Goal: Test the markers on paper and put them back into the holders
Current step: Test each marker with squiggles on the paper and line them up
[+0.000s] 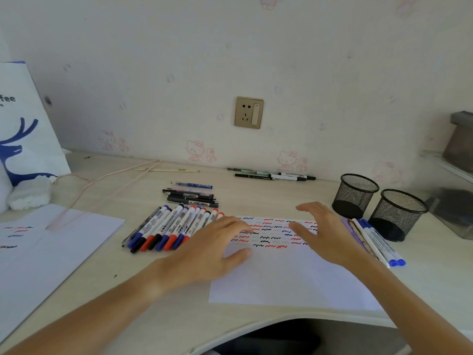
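Observation:
A white sheet of paper [286,280] lies on the desk, its far half covered with red, blue and black squiggles. My left hand [212,249] rests flat on its left edge, fingers apart, holding nothing. My right hand [325,231] hovers over the paper's right side, open and empty. A row of several capped markers [169,228] in red, blue and black lies left of the paper. Several more markers [376,240] lie right of it. Two black mesh holders [354,194] [398,213] stand at the right, both looking empty.
Dark pens [192,194] are stacked behind the marker row, and more pens [273,175] lie along the wall. A second marked sheet [51,242] sits at the left, a white bag [23,124] behind it. A clear box [453,211] stands right of the holders.

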